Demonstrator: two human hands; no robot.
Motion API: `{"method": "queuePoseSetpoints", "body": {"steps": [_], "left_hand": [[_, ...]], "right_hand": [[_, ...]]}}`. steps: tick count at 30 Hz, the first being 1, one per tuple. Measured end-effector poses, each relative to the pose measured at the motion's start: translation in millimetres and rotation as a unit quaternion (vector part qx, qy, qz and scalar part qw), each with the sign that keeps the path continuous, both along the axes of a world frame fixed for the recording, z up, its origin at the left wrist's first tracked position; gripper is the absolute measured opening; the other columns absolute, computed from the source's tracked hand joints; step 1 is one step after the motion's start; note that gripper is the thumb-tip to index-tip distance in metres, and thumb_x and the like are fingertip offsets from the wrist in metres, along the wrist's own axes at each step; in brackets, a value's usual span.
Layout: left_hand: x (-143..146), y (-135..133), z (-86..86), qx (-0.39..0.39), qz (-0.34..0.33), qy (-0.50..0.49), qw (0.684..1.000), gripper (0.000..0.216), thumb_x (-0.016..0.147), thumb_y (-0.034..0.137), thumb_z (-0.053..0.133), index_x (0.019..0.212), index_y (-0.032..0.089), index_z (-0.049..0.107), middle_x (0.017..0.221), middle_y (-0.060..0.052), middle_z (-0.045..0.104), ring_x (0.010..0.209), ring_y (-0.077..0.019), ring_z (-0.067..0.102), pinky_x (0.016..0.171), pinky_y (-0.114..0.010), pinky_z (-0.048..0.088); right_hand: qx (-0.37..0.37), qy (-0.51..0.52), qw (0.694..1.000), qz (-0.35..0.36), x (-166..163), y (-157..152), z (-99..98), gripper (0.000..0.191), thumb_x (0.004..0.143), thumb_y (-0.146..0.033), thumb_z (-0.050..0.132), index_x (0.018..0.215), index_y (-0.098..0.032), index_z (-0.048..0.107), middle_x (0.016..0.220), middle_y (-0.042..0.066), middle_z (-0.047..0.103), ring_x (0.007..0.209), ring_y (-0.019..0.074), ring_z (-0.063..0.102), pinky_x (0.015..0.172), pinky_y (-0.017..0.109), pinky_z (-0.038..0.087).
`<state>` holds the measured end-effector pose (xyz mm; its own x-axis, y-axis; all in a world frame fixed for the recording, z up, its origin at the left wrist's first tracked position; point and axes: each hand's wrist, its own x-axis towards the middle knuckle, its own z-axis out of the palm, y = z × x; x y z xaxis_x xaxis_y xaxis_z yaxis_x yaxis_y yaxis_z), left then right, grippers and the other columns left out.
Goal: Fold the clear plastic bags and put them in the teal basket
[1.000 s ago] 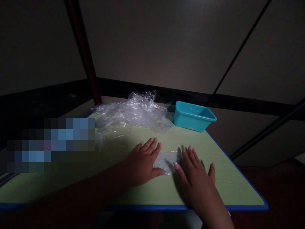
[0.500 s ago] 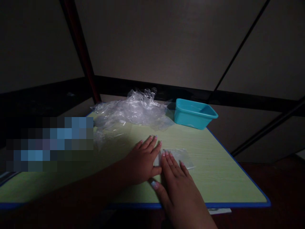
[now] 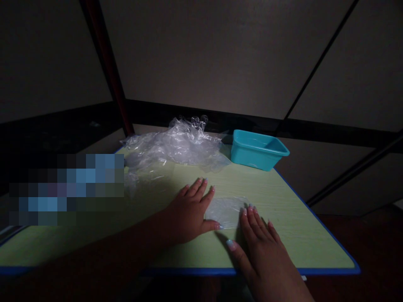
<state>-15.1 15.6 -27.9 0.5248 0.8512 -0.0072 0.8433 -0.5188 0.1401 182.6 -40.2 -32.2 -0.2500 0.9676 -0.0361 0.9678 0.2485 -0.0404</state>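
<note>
- Clear plastic sheet [image 3: 225, 211]: flat on the counter [image 3: 302, 243], nearer the person than the turquoise tub [image 3: 256, 158], long axis running left to right between the hands.
- Left hand [image 3: 190, 216]: fingers splayed, gripping nothing, thumb over the sheet's near edge; seemingly the closer hand.
- Right hand [image 3: 267, 249]: fingers extended, holding nothing, tips by its right end.
- Heap of clear plastic gloves [image 3: 179, 144]: left of the tub.

One left hand [image 3: 190, 216] and one right hand [image 3: 262, 247], two in all, each showing five fingers, thumb included. One desk [image 3: 302, 239], one tub [image 3: 255, 155], one flat film [image 3: 225, 212]. One plastic heap [image 3: 182, 144]; its separate pieces cannot be counted. One red post [image 3: 108, 63].
</note>
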Motion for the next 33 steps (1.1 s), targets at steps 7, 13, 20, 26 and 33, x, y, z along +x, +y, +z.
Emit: {"method": "queuePoseSetpoints", "body": {"steps": [7,13,20,26,33], "left_hand": [[0,-1,0.2,0.004,-0.006,0.0,1.0,0.084,0.079,0.071,0.03,0.142,0.016,0.02,0.147,-0.016,0.009,0.135,-0.0309,0.001,0.105,-0.049,0.017],[2,0,-0.5,0.041,-0.015,-0.002,0.999,0.081,0.081,0.067,0.035,0.14,0.013,0.023,0.147,-0.017,0.011,0.136,-0.0295,0.004,0.104,-0.048,0.02],[2,5,7.2,0.095,-0.036,-0.039,0.994,0.066,0.087,0.056,0.035,0.138,0.015,0.03,0.146,-0.014,0.021,0.135,-0.0269,0.014,0.104,-0.046,0.023],[0,14,11.1,0.157,-0.031,-0.143,0.977,0.039,0.091,0.033,0.039,0.125,0.016,0.049,0.135,-0.012,0.043,0.128,-0.0242,0.031,0.104,-0.043,0.027],[-3,15,4.1,0.159,-0.038,-0.129,0.978,0.04,0.082,0.023,0.053,0.122,0.024,0.053,0.14,-0.011,0.034,0.132,-0.0316,0.018,0.104,-0.049,0.024]], "right_hand": [[0.02,0.001,0.999,-0.029,12,1,-1.3,0.073,0.085,-0.055,0.029,0.135,-0.001,0.032,0.14,0.018,0.026,0.131,0.031,0.019,0.105,0.053,0.022],[0.079,0.014,0.996,-0.046,13,0,-8.2,0.068,0.086,-0.053,0.03,0.136,-0.007,0.032,0.14,0.016,0.026,0.13,0.0324,0.022,0.101,0.06,0.022],[0.041,0.049,0.99,0.122,0,-12,11.8,0.062,0.085,-0.051,0.038,0.138,-0.021,0.028,0.142,0.011,0.024,0.128,0.0351,0.025,0.096,0.068,0.02],[0.026,0.056,0.979,0.196,-3,-19,20.6,0.048,0.084,-0.049,0.045,0.128,-0.029,0.047,0.138,0.009,0.033,0.126,0.0334,0.032,0.095,0.061,0.032],[0.046,0.076,0.972,0.218,-7,-17,13.1,0.055,0.081,-0.047,0.053,0.131,-0.029,0.042,0.139,0.008,0.031,0.127,0.0342,0.029,0.097,0.058,0.032]]}}
